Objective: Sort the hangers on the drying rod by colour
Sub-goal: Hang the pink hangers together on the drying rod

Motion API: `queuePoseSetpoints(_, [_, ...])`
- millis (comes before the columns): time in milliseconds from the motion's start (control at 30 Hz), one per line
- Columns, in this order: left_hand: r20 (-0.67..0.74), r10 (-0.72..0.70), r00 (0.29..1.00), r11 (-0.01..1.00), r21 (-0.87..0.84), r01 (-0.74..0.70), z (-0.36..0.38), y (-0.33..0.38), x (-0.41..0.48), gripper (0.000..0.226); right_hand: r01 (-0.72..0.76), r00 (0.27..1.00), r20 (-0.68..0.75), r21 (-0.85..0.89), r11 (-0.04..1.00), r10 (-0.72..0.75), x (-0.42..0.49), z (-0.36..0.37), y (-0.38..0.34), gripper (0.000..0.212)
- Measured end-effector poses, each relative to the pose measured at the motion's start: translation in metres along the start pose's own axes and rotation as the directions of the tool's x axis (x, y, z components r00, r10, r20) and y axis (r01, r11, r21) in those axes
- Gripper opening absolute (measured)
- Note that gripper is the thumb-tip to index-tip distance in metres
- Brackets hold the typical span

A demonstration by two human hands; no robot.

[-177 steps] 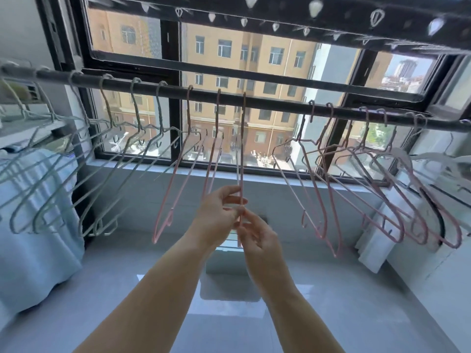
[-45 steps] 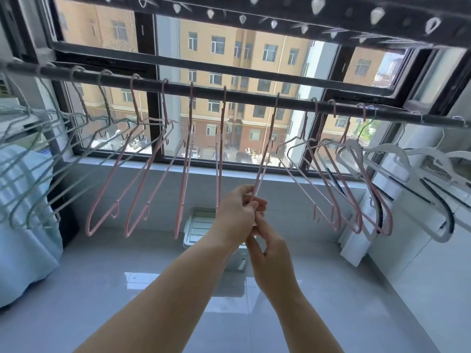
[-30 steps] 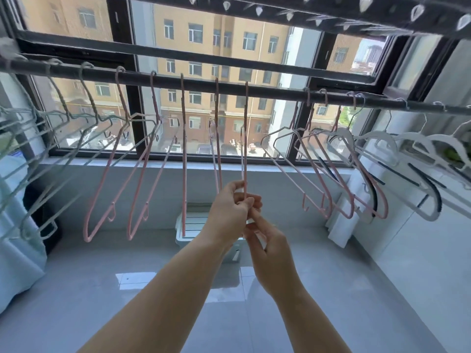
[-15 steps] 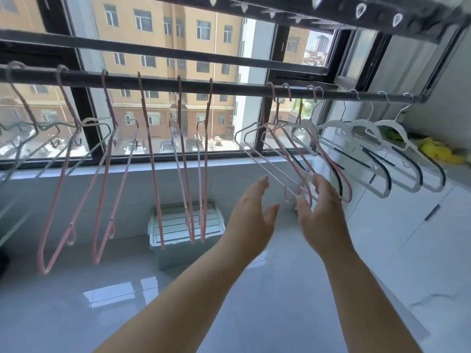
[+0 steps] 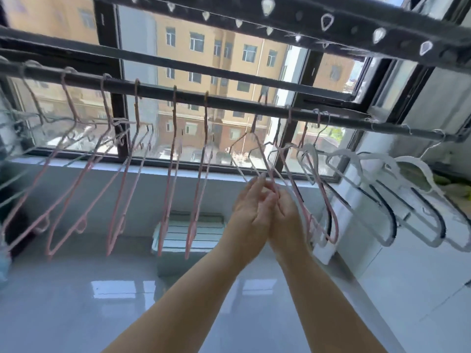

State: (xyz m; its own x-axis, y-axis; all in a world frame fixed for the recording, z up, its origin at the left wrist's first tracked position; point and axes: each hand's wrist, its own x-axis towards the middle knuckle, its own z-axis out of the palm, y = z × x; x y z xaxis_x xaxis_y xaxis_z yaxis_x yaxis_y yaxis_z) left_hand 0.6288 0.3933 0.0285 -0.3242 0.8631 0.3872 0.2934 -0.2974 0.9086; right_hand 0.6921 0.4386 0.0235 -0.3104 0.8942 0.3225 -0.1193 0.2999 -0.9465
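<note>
- The drying rod [image 5: 229, 105] is a dark bar running across in front of the window [image 5: 224, 59], sloping down toward the right.
- Both hands are raised together below the rod, their inner edges touching.
- The left hand [image 5: 251, 210] reaches up with its fingers along the wire of one pink hanger [image 5: 265, 163], thumb closed toward it.
- The right hand [image 5: 286, 215] has its fingers curled round the same wire, so both hands grip it.
- That hanger's hook is on the rod, and its frame slants down into the hands.
- A row of other pink hangers [image 5: 167, 189] hangs to the left, spaced apart and swung at angles.
- At the far left are blurred pale grey-green hangers [image 5: 30, 117].
- More pink wire hangers crowd just right of the hands, mixed with a white one.
- Further right hang thick white hangers [image 5: 354, 159] with dark trim.
- A pale slatted storage box [image 5: 188, 229] sits on the glossy tiled floor [image 5: 76, 314] below the sill.
</note>
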Motion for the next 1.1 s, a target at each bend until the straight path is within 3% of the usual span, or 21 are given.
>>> queuePoseSetpoints(100, [-0.058,-0.053,0.997,0.998,-0.032,0.051,-0.001,-0.004,-0.005,0.057,0.033,0.999,0.025,-0.108,0.994,-0.030,0.016,0.005,0.000,0.016])
queuePoseSetpoints(167, [-0.052,-0.084,0.995,0.996,0.013,0.084,-0.004,-0.014,-0.011,0.050,0.010,0.997,0.078,-0.036,0.999,-0.007,0.020,0.011,0.005,0.016])
queuePoseSetpoints(333, [-0.108,-0.322,0.941,0.940,0.085,0.331,-0.018,-0.038,-0.024,0.059,0.094,0.991,0.110,-0.104,0.990,-0.082,0.012,0.011,0.030,0.025])
queuePoseSetpoints(433, [-0.151,-0.422,0.894,0.902,0.032,0.431,-0.018,-0.049,-0.028,0.056,0.097,0.993,0.073,-0.012,0.995,-0.096,0.022,0.010,0.021,0.021])
queuePoseSetpoints(567, [-0.148,-0.430,0.891,0.896,0.054,0.441,-0.008,-0.053,-0.037,0.055,0.057,0.996,0.067,0.055,0.997,-0.061,0.046,0.017,0.001,0.022])
queuePoseSetpoints(667, [-0.152,-0.445,0.883,0.886,0.067,0.458,-0.012,-0.058,-0.044,0.055,-0.004,0.998,0.067,0.059,0.998,0.000,0.045,0.023,0.004,0.021])
queuePoseSetpoints(833, [-0.164,-0.442,0.882,0.878,0.122,0.463,-0.026,-0.078,-0.052,0.060,-0.076,0.996,-0.047,-0.108,0.991,0.071,0.000,-0.009,0.061,0.028])
queuePoseSetpoints(967, [-0.144,-0.499,0.855,0.845,0.139,0.517,-0.039,-0.103,-0.050,0.064,-0.276,0.953,-0.165,-0.129,0.953,0.254,-0.039,-0.065,0.099,0.029])
queuePoseSetpoints(1033, [-0.133,-0.512,0.848,0.822,0.210,0.529,-0.045,-0.115,-0.049,0.068,-0.344,0.938,-0.098,-0.130,0.930,0.334,-0.052,-0.095,0.105,0.029])
queuePoseSetpoints(1100, [-0.133,-0.500,0.856,0.786,0.346,0.512,-0.052,-0.126,-0.047,0.072,-0.374,0.921,0.055,-0.145,0.916,0.385,-0.063,-0.125,0.102,0.025])
